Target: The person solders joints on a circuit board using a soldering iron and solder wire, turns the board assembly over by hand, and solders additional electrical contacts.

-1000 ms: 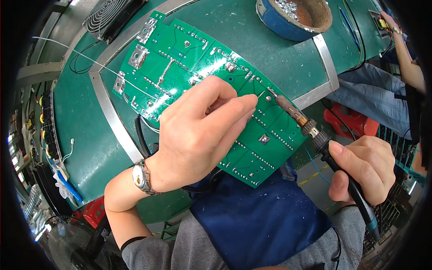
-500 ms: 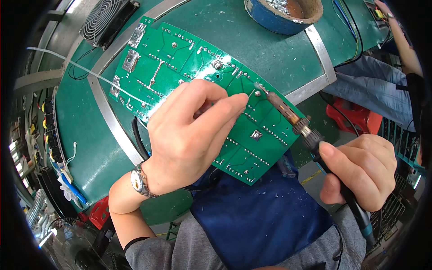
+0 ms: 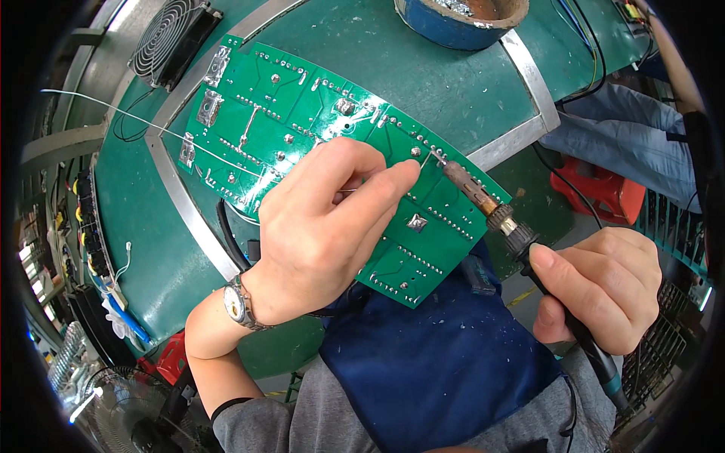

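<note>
Circuit board (image 3: 396, 140) sits mid-view, slanting from 10 to 4 o'clock: green, glossy, with rows of silver solder joints and metal patches at its 10 o'clock end. Your left hand (image 3: 321, 219) covers part of it, pinching thin solder wire (image 3: 181, 137), which trails off toward 10 o'clock. Your right hand (image 3: 604, 287), at 4 o'clock, is wrapped around the soldering iron (image 3: 521, 240), its tip by the wire's end; you cannot tell whether they touch. Farther out, a blue round bowl (image 3: 453, 32) stands at 1 o'clock, a black fan (image 3: 170, 41) at 10. Green desk (image 3: 151, 249) shows between board and bowl. The board's 5 o'clock corner overlaps your blue apron (image 3: 430, 370); a red stool (image 3: 600, 189) stands at 3 o'clock.
</note>
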Demonstrator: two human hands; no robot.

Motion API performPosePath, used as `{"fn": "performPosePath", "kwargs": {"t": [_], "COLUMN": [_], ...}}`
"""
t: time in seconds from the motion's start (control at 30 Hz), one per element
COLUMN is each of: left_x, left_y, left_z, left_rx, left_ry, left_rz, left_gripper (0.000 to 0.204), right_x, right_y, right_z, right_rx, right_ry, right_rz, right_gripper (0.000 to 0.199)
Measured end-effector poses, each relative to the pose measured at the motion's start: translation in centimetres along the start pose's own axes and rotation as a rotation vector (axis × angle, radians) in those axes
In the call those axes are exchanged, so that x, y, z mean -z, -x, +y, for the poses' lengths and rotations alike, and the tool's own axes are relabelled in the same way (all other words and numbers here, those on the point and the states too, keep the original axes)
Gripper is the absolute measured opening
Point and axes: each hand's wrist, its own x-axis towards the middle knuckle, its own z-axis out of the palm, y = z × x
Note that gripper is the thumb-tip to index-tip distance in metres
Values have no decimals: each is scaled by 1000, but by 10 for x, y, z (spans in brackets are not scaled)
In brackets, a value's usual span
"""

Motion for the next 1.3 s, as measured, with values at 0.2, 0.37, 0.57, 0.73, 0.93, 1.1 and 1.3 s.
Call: {"fn": "performPosePath", "kwargs": {"t": [0.2, 0.37, 0.57, 0.73, 0.93, 1.1, 1.3], "left_x": [-2, 2, 0, -7, -12, -16, -9], "left_y": [-1, -2, 9, 4, -2, -3, 3], "left_z": [-1, 1, 21, 15, 12, 8, 13], "left_rx": [-4, -82, -56, -48, -62, -98, -119], "left_ry": [-18, -87, 61, 0, -22, -36, -122], "left_rz": [-4, 52, -65, 13, 5, 26, 15], "left_gripper": [35, 31, 31, 32, 35, 38, 38], "right_x": [-9, 1, 21, 12, 6, 2, 15], "right_y": [-3, -2, 7, 15, 14, 13, 18], "right_z": [-1, -3, -6, -6, -4, -4, -4], "right_rx": [46, 7, -48, -33, -1, 43, 29], "right_ry": [72, 53, -5, -18, 43, 83, 11], "right_rz": [46, -8, -103, -14, 10, 22, 4], "right_gripper": [24, 25, 26, 26, 23, 25, 24]}}
